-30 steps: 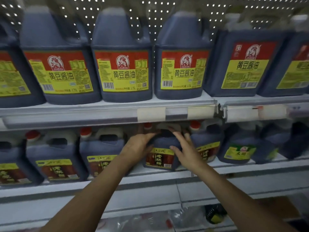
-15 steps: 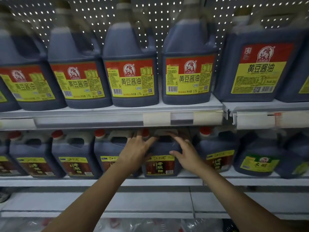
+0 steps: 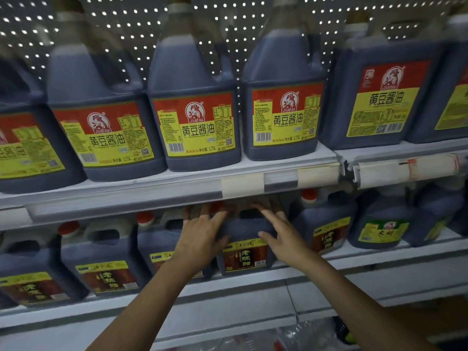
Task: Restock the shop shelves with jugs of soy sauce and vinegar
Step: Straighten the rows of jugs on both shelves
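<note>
With my left hand (image 3: 202, 236) and right hand (image 3: 283, 236) pressing flat-fingered on the vinegar jug (image 3: 247, 245), my grip wide, I should slide it squarely back on the lower shelf (image 3: 354, 257).

Soy sauce jugs (image 3: 195, 127) on upper shelf: dark blue-black, labels red on top w/ yellow below, black lettering. Vinegar jug (image 3: 247, 245) on lower shelf: dark, label yellow strip over red-brown; neighbours have red caps (image 3: 309, 194). One jug at right w/ green label (image 3: 383, 230). Shelves (image 3: 126, 196) white; pegboard back (image 3: 131, 24) grey w/ bright dot grid.
</note>
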The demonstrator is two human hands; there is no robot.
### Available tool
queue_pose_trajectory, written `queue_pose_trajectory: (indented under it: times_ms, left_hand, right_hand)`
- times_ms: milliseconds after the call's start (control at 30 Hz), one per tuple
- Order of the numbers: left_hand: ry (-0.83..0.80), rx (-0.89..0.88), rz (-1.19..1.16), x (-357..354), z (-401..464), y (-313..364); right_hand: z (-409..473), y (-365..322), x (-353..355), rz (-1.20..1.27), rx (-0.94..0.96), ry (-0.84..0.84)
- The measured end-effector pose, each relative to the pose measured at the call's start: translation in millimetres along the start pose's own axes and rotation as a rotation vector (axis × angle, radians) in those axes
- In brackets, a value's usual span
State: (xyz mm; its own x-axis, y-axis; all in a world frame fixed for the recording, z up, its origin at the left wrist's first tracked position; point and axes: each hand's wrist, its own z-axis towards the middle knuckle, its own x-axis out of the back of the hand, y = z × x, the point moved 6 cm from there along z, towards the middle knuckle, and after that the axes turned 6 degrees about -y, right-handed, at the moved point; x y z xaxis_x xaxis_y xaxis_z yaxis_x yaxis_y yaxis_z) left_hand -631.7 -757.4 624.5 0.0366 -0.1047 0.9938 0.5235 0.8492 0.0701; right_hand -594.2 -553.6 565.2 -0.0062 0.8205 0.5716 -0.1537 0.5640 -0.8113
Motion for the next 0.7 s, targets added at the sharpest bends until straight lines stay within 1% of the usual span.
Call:
queue_pose_trajectory:
  times_ms: [67, 133, 167, 233, 333, 400, 467, 567, 633, 700]
  left_hand:
    - [0.033, -0.074, 0.0, 7.3, 1.0, 4.5]
    - [0.099, -0.198, 0.02, 13.1, 2.1, 18.0]
    - [0.122, -0.277, 0.041, 12.6, 4.5, 29.8]
    - [0.145, -0.405, 0.076, 8.8, 12.4, 58.6]
    - [0.125, -0.497, 0.036, 3.3, 29.9, 106.1]
    - [0.074, -0.487, -0.021, -0.4, 44.2, 134.8]
    - [0.013, -0.449, -0.066, -7.0, 59.3, 158.1]
    - [-0.079, -0.333, -0.209, -21.7, 85.8, 183.0]
    - [-0.115, -0.235, -0.316, -29.5, 101.0, 189.2]
    - [-0.146, -0.159, -0.347, -38.7, 110.4, 199.0]
  right_hand:
    - [-4.0, -3.2, 2.2, 0.022, -0.003, 0.01]
    - [-11.6, -7.6, 8.0, 0.022, 0.012, 0.025]
    - [-17.4, -8.9, 15.2, 0.019, 0.029, 0.069]
    - [-32.3, -6.9, 37.8, -0.01, 0.063, 0.208]
    - [-56.8, 10.2, 85.0, -0.189, 0.074, 0.397]
    - [-68.3, 29.3, 118.6, -0.278, 0.038, 0.449]
    - [-70.3, 51.1, 146.4, -0.268, -0.026, 0.42]
    - [-58.0, 80.8, 174.1, -0.238, -0.113, 0.278]
    - [-46.3, 93.0, 183.6, -0.224, -0.138, 0.19]
    - [-38.0, 101.4, 189.1, -0.204, -0.149, 0.1]
